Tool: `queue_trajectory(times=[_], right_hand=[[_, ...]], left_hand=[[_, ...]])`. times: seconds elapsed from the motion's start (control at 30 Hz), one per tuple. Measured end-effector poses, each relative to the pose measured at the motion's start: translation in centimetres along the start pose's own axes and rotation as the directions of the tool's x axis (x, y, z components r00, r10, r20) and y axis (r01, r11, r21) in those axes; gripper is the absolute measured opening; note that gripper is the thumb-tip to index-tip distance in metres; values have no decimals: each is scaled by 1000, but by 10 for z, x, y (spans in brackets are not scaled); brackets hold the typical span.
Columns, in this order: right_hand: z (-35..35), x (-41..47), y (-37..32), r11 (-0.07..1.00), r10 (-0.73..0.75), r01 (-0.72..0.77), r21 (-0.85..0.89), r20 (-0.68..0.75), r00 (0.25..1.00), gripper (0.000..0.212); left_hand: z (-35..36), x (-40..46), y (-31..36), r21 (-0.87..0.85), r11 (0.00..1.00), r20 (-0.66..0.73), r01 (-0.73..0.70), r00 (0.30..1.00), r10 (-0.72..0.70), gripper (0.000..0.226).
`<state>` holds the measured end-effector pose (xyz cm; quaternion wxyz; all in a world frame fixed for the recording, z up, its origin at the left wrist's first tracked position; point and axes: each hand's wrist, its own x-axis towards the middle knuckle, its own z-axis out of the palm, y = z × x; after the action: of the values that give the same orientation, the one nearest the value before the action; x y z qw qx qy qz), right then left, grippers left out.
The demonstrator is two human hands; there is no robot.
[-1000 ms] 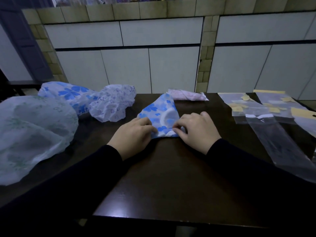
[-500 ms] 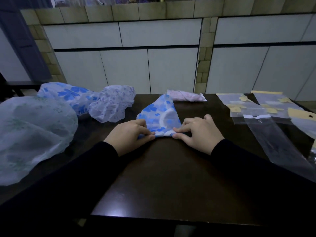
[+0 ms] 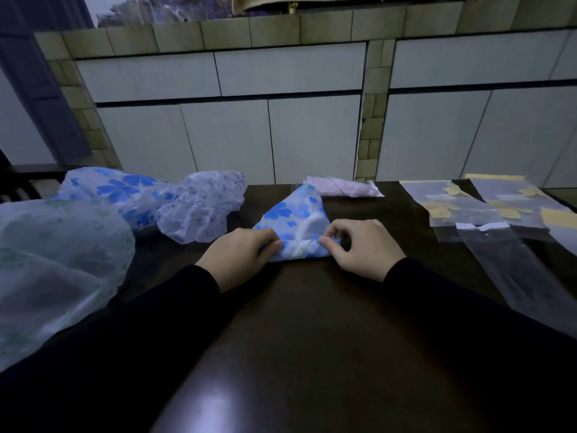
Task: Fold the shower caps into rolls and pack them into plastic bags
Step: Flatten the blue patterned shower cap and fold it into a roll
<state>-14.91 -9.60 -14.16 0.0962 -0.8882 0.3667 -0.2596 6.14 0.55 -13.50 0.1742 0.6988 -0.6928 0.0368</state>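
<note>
A blue-flowered shower cap [image 3: 293,214] lies folded into a triangle on the dark table [image 3: 312,323], its point facing away from me. My left hand [image 3: 240,256] pinches the near left corner of the cap. My right hand [image 3: 359,248] pinches the near right edge, where a small roll of the cap's hem has formed. Clear plastic bags [image 3: 505,264] lie flat to the right of my right hand. A pink packed cap [image 3: 340,186] sits at the table's far edge.
Loose shower caps are heaped at the left: a large pale green one [image 3: 53,270], a blue-flowered one [image 3: 115,192] and a white patterned one [image 3: 199,207]. More bags with yellow strips [image 3: 487,201] lie at the far right. A tiled cabinet wall [image 3: 281,120] stands behind the table.
Both hands have curled the near edge of the folded cap up and over, beginning a roll. The hands sit a little farther from me than before.
</note>
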Motion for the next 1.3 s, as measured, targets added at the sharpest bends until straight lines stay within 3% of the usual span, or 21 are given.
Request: queue_trajectory(times=[0.17,0.3,0.4,0.53,0.67,0.8,0.9,1.07,1.3], right_hand=[[5,3,1,976,-52,38,-214,-59,997,22],[4,4,1,965,-153,112,-237,-160,975,14],[5,3,0,946,-243,195,-258,-167,956,7],[5,-1,-2,945,-228,193,-263,-110,967,41],[-1,-5,-4,943,-165,160,-292,9,986,41],[-1,-4,-1,979,-39,49,-198,58,998,38],[-1,-1,3,988,3,5,-153,55,998,34],[-3,-3,2,978,-52,57,-199,32,998,31],[0,-3,-3,993,35,-32,-115,23,999,27]], left_hand=[[9,1,-3,9,1000,-83,-22,996,23,13],[15,2,-8,76,975,-244,-207,945,219,23],[15,3,-12,30,951,-263,-308,915,305,29],[13,-1,-11,17,938,-237,-346,910,340,35],[13,-2,-8,-45,960,-182,-276,947,263,34],[6,1,-13,-152,978,-96,-141,987,128,29],[2,1,-13,-147,982,-33,-115,993,111,27],[-5,-3,-7,-114,989,-9,-99,995,99,25],[-2,-1,-2,-68,996,5,-61,998,61,28]])
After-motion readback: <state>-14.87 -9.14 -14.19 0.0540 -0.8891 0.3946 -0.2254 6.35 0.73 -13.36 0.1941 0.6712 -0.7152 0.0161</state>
